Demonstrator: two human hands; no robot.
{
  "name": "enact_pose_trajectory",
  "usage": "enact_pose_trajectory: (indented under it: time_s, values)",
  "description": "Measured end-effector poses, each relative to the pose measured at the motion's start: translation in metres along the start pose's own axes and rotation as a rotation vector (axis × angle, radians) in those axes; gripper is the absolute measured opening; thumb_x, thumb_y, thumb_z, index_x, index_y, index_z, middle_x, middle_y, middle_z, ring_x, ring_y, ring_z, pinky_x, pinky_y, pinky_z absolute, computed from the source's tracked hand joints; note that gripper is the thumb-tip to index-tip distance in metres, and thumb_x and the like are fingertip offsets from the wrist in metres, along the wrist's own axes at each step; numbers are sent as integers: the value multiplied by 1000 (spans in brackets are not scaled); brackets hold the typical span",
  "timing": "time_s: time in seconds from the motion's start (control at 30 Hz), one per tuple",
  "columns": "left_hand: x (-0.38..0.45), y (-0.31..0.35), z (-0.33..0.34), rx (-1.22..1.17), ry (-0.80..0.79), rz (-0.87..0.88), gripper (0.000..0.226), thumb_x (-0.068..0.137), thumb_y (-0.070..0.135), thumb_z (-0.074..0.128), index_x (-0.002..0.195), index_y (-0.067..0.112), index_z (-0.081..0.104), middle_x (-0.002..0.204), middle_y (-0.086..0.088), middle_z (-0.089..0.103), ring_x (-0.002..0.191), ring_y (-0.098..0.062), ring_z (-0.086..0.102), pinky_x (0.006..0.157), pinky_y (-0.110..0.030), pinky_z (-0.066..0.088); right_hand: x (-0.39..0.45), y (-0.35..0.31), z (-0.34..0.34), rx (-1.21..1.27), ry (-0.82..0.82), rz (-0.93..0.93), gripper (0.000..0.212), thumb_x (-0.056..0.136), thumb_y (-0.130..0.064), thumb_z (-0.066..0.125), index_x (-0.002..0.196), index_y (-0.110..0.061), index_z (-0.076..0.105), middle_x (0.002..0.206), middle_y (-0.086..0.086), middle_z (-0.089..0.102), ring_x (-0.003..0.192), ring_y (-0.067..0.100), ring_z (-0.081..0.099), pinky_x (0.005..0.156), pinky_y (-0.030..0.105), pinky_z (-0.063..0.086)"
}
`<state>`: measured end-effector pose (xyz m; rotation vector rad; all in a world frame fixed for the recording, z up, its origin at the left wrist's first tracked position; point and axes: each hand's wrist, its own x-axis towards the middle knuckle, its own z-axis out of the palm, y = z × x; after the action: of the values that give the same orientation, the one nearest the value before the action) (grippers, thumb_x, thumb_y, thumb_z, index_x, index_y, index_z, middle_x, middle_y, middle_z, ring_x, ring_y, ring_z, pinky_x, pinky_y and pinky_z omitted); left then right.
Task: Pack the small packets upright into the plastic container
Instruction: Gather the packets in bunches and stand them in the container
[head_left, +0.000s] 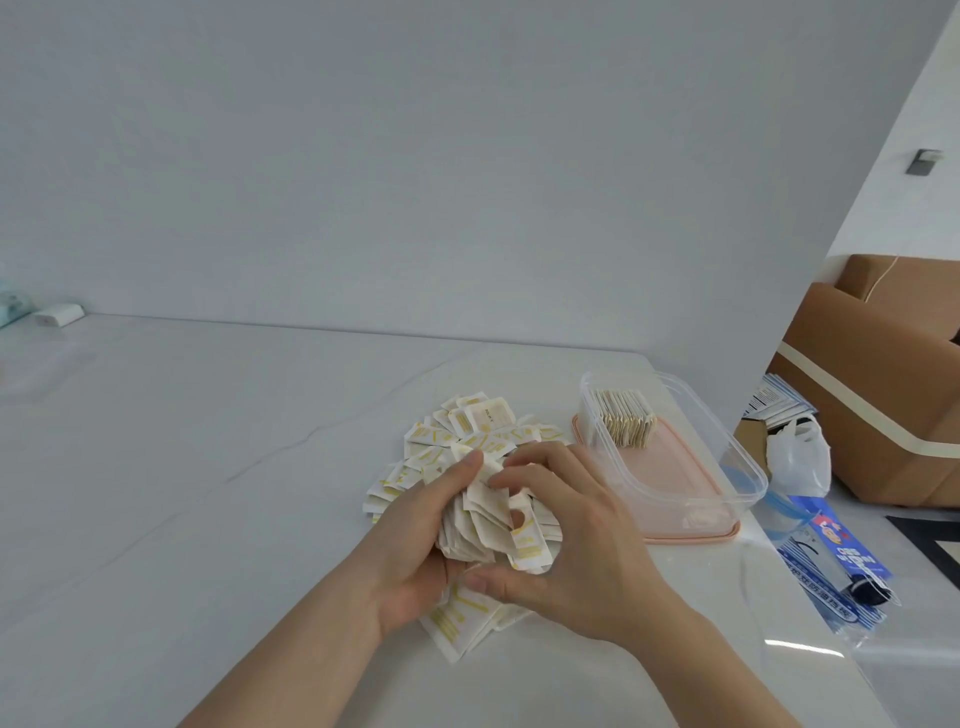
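While both hands gather above the white table (208, 467), the left hand (415, 545) and right hand (561, 545) curl round a bunch of small white-and-yellow paper packets (488, 519) over the loose pile (467, 431). Light, thin and slippery, they likely fan; squeeze the flat faces. One clear plastic container (727, 457) holds one upright row (623, 421); packets too many to count.

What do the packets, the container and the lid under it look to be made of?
Small packets: thin matte paper or paper-like film, judging by the soft creases; white with yellow print. Plastic container: clear, glossy, seemingly rigid plastic, since the upright packets show through its wall. Pink lid beneath it: opaque smooth plastic, seemingly.
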<state>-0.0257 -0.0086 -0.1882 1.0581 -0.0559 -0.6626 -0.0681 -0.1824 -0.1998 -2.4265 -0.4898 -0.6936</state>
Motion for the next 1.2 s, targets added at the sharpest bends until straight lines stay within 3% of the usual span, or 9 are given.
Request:
enact_pose_trajectory:
  time_s: [0.1, 0.2, 0.3, 0.4, 0.53, 0.73, 0.93, 1.07, 1.2]
  values:
    - [-2, -2, 2, 105, -45, -9, 48, 94, 39, 65, 121, 0, 71, 101, -17, 74, 89, -26, 73, 76, -39, 60, -1, 1, -2, 61, -123, 98, 112, 54, -79, 82, 149, -38, 37, 144, -27, 40, 138, 3, 39, 109, 33, 42]
    - [-3, -6, 4, 219, -84, 17, 39, 96, 39, 65, 123, 11, 72, 112, -16, 74, 95, -29, 72, 86, -47, 55, -2, 3, -1, 71, -232, 107, 134, 51, -76, 84, 160, -42, 12, 147, -38, 31, 142, -2, 31, 115, 34, 36]
    - [-5, -5, 4, 211, -110, 20, 35, 95, 36, 66, 126, 21, 72, 124, -16, 73, 105, -34, 71, 91, -47, 56, -2, 7, 4, 73, -202, 89, 127, 52, -71, 87, 158, -47, 20, 136, -47, 34, 135, -5, 36, 111, 29, 41]
    - [-6, -2, 1, 181, -156, -8, 38, 97, 36, 66, 127, 13, 70, 123, -18, 72, 108, -36, 70, 90, -43, 58, -3, 9, 8, 129, -124, 90, 117, 55, -68, 89, 155, -47, 32, 127, -32, 47, 127, 3, 47, 95, 25, 53]
    - [-6, -2, -3, 121, -220, -42, 47, 94, 35, 70, 130, 5, 66, 121, -20, 70, 109, -34, 70, 86, -41, 58, -4, 6, 8, 206, -56, 47, 109, 56, -62, 92, 150, -50, 39, 121, -31, 46, 120, 11, 54, 81, 13, 53]
    - [-8, -4, 1, 104, -212, -35, 35, 89, 31, 75, 118, 13, 71, 105, -12, 70, 96, -29, 73, 83, -43, 55, -4, 0, 3, 151, -109, 7, 126, 50, -59, 95, 156, -49, 27, 136, -37, 45, 132, 10, 43, 85, 30, 58]
    - [-8, -7, 2, 119, -238, -14, 46, 89, 31, 74, 129, 9, 67, 118, -15, 66, 110, -31, 64, 95, -44, 51, -3, -2, 10, 57, -40, -34, 121, 50, -61, 92, 154, -46, 32, 119, -38, 44, 112, 3, 48, 91, 34, 53]
    - [-9, -6, 3, 78, -285, 7, 37, 90, 24, 71, 124, 11, 72, 113, -14, 72, 103, -26, 72, 82, -35, 59, -2, -5, 11, 62, 11, -77, 119, 49, -55, 93, 152, -42, 36, 117, -41, 44, 109, 3, 50, 85, 39, 56]
    - [-8, -8, 5, 97, -277, 32, 42, 90, 23, 71, 128, 7, 67, 113, -17, 69, 103, -29, 69, 81, -36, 59, -1, -6, 8, 4, 5, -94, 121, 49, -67, 88, 154, -41, 34, 122, -49, 39, 113, 0, 48, 93, 37, 52]
